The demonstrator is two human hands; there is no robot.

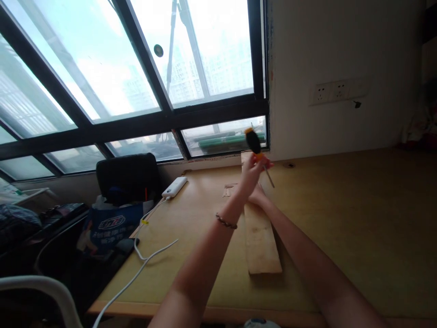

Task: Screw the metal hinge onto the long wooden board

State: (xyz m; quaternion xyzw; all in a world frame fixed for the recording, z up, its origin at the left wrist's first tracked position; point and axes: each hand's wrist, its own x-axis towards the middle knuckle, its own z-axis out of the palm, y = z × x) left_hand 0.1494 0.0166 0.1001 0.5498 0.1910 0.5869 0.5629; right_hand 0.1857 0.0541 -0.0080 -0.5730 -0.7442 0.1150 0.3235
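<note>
My left hand (251, 171), with a braided bracelet on its wrist, is closed around a screwdriver (253, 141) where the handle meets the shaft. The black-and-yellow handle tilts up toward the window, and the metal shaft slants down to the right. Below and behind it, my right hand (257, 197) lies against the wooden board (261, 241); its fingers are mostly hidden by my left hand. The board stretches lengthwise away from me on the table (341, 218). Just left of my hands, several small thin pieces (229, 188) lie on the tabletop, too small to name.
A white power strip (175, 187) sits at the table's left edge, its white cable (146, 260) looping over the surface. Beyond that edge are a black chair (129, 175) and a blue bag (111, 228). Window and wall bound the far side; a wall socket (329, 92) is at right.
</note>
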